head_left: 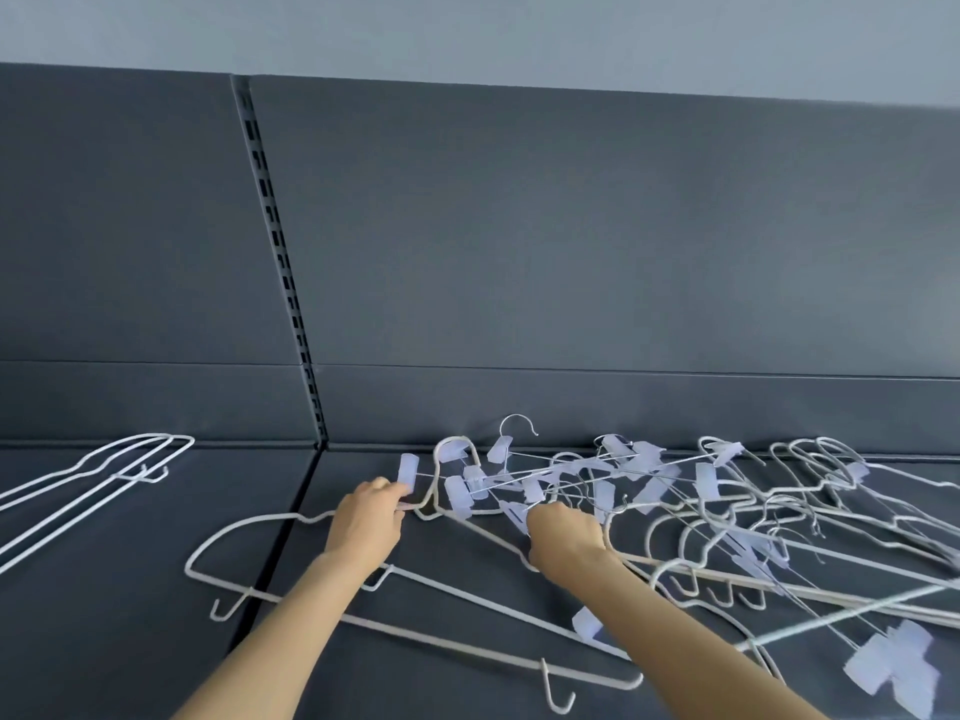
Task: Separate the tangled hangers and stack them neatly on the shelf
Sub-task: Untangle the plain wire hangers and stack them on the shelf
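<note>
Amid tangled hangers (pixel 706 481), hands' (pixel 363 519) (pixel 567 535) fingertips partly hidden

Curled fingers (pixel 396 492): left hand (pixel 366 522), right hand (pixel 565 537).

My right hand (pixel 563 537) buries its fingertips in the tangled hangers (pixel 613 475), so I cannot see which wire it has, or whether it grips at all. The left hand (pixel 366 522) hides its fingers behind its own back; wire or clip, I cannot tell. Its forearm covers part of the white hanger (pixel 260 518). The tangle runs off the right edge, and the stacked hangers (pixel 130 475) off the left. The clips (pixel 893 662) at lower right are smeared with blur. Both forearms are cut by the bottom edge.
</note>
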The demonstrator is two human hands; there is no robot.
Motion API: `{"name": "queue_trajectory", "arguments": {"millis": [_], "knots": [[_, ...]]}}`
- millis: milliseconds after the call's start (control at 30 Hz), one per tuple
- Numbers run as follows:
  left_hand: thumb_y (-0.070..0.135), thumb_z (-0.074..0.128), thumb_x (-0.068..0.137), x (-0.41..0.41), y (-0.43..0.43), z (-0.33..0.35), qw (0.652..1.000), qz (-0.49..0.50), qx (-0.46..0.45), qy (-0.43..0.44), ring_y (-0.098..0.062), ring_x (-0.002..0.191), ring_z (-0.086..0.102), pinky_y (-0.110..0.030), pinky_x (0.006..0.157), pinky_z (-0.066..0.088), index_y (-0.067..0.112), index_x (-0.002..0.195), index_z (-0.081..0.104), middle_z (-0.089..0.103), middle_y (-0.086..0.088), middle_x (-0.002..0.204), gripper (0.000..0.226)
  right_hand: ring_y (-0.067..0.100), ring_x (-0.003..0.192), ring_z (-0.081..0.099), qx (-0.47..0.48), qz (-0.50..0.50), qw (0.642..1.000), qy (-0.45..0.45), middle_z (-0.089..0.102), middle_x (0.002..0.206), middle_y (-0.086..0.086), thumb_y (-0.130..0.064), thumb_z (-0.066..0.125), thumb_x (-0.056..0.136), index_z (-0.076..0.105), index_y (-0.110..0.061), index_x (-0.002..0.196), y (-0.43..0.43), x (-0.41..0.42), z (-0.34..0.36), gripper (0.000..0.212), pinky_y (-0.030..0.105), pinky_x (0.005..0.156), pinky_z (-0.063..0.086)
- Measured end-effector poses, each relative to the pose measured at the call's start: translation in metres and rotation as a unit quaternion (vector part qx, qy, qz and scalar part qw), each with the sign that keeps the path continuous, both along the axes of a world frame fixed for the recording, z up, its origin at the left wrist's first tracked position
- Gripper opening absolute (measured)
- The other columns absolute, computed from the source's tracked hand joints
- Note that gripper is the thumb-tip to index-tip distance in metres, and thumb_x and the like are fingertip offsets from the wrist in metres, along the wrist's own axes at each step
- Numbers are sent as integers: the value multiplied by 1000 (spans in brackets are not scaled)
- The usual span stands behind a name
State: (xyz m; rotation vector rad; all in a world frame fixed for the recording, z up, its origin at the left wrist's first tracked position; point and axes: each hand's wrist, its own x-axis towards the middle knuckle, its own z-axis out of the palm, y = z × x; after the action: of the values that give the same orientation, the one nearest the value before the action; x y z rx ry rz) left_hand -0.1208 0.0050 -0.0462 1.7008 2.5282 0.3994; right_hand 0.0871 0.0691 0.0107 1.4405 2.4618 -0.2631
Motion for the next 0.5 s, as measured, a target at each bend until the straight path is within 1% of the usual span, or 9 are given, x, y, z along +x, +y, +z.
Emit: {"name": "queue_trajectory", "arguments": {"millis": [100, 167, 200, 267, 300, 333, 367, 433, 500], "knots": [[16, 50, 91, -7, 0, -2, 1000, -14, 13, -13, -24, 103, 54, -32, 82, 42, 14, 107, 64, 62, -3, 108, 21, 32, 107, 59, 26, -7, 999, 19, 61, 116, 12, -2, 47, 84, 57, -8, 106, 6, 1, 5, 24, 33, 83, 47], [17, 53, 91, -12, -5, -2, 998, -35, 29, -44, -23, 101, 54, -32, 81, 42, 11, 100, 66, 62, -3, 100, 17, 31, 101, 61, 45, -20, 998, 27, 64, 107, 12, 4, 45, 81, 57, -10, 87, 11, 5, 10, 20, 31, 75, 46], [17, 53, 91, -15, -10, -1, 997, -47, 33, -55, -22, 98, 53, -32, 79, 43, 10, 96, 66, 60, -2, 96, 16, 32, 97, 61, 50, -26, 998, 32, 64, 97, 11, 7, 44, 80, 52, -10, 74, 14, 8, 11, 20, 31, 72, 44], [17, 52, 91, -24, -21, 2, 995, -63, 35, -74, -20, 91, 56, -34, 77, 47, 9, 89, 65, 57, -1, 90, 15, 33, 80, 53, 55, -37, 997, 46, 49, 67, 6, 9, 44, 77, 34, -13, 56, 18, 12, 13, 32, 29, 65, 39], [16, 52, 91, -30, -27, 3, 994, -65, 34, -81, -21, 86, 58, -36, 76, 48, 10, 85, 64, 57, -1, 88, 15, 31, 76, 48, 59, -40, 996, 52, 39, 61, 3, 9, 44, 76, 30, -13, 54, 19, 13, 14, 34, 28, 64, 37], [15, 52, 91, -36, -34, 4, 994, -63, 27, -82, -21, 82, 59, -38, 74, 49, 11, 83, 62, 56, 0, 87, 14, 31, 74, 47, 62, -42, 996, 55, 38, 60, 3, 9, 43, 75, 32, -12, 55, 21, 14, 14, 32, 28, 64, 37], [15, 51, 91, -43, -41, 6, 995, -57, 18, -76, -21, 78, 59, -37, 72, 49, 13, 81, 60, 56, 1, 86, 14, 32, 76, 49, 66, -43, 995, 54, 43, 63, 4, 9, 43, 75, 38, -10, 57, 22, 14, 15, 26, 28, 64, 37], [12, 51, 90, -57, -57, 9, 997, -40, -4, -60, -20, 74, 57, -34, 68, 46, 19, 77, 54, 54, 3, 84, 16, 31, 80, 54, 68, -49, 995, 53, 56, 76, 8, 8, 42, 77, 47, -8, 65, 24, 12, 17, 21, 28, 65, 38], [10, 51, 89, -70, -71, 11, 998, -18, -29, -48, -21, 72, 56, -34, 66, 44, 25, 74, 49, 53, 3, 83, 21, 30, 91, 59, 70, -54, 995, 45, 61, 89, 13, 9, 42, 79, 53, -8, 71, 27, 11, 16, 22, 28, 66, 39]]}}
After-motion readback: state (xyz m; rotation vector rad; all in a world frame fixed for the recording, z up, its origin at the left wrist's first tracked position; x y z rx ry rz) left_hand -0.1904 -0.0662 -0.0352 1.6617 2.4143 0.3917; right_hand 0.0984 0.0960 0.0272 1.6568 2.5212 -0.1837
